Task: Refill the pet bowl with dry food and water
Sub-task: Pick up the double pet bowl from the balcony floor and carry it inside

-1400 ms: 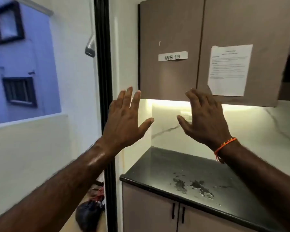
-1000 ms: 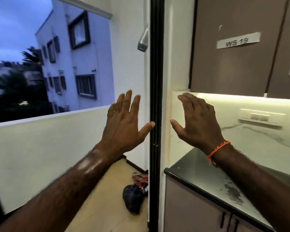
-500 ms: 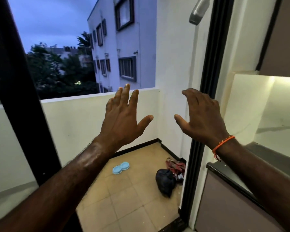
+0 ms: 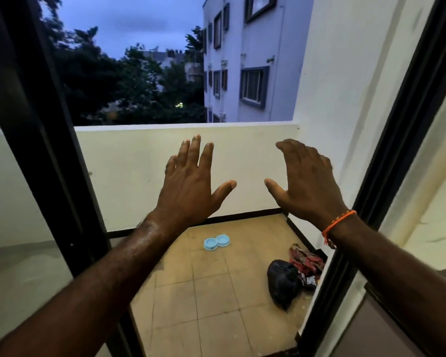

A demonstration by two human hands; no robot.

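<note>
A light blue double pet bowl point(image 4: 216, 242) lies on the tiled balcony floor near the low wall, well below and beyond both hands. My left hand point(image 4: 191, 184) is raised at chest height with fingers spread and holds nothing. My right hand point(image 4: 307, 186), with an orange thread band at the wrist, is raised beside it, fingers apart and slightly curled, also holding nothing. No food or water container is in view.
A black bag point(image 4: 283, 282) and a red patterned cloth point(image 4: 307, 261) lie on the floor by the right door frame point(image 4: 386, 161). A dark door frame point(image 4: 49, 150) stands at the left. The cream parapet wall point(image 4: 139, 150) closes off the balcony.
The view has swung left from the kitchen counter and cabinets to the balcony doorway. The blue bowl and floor came into sight. Both hands stayed raised and spread.
</note>
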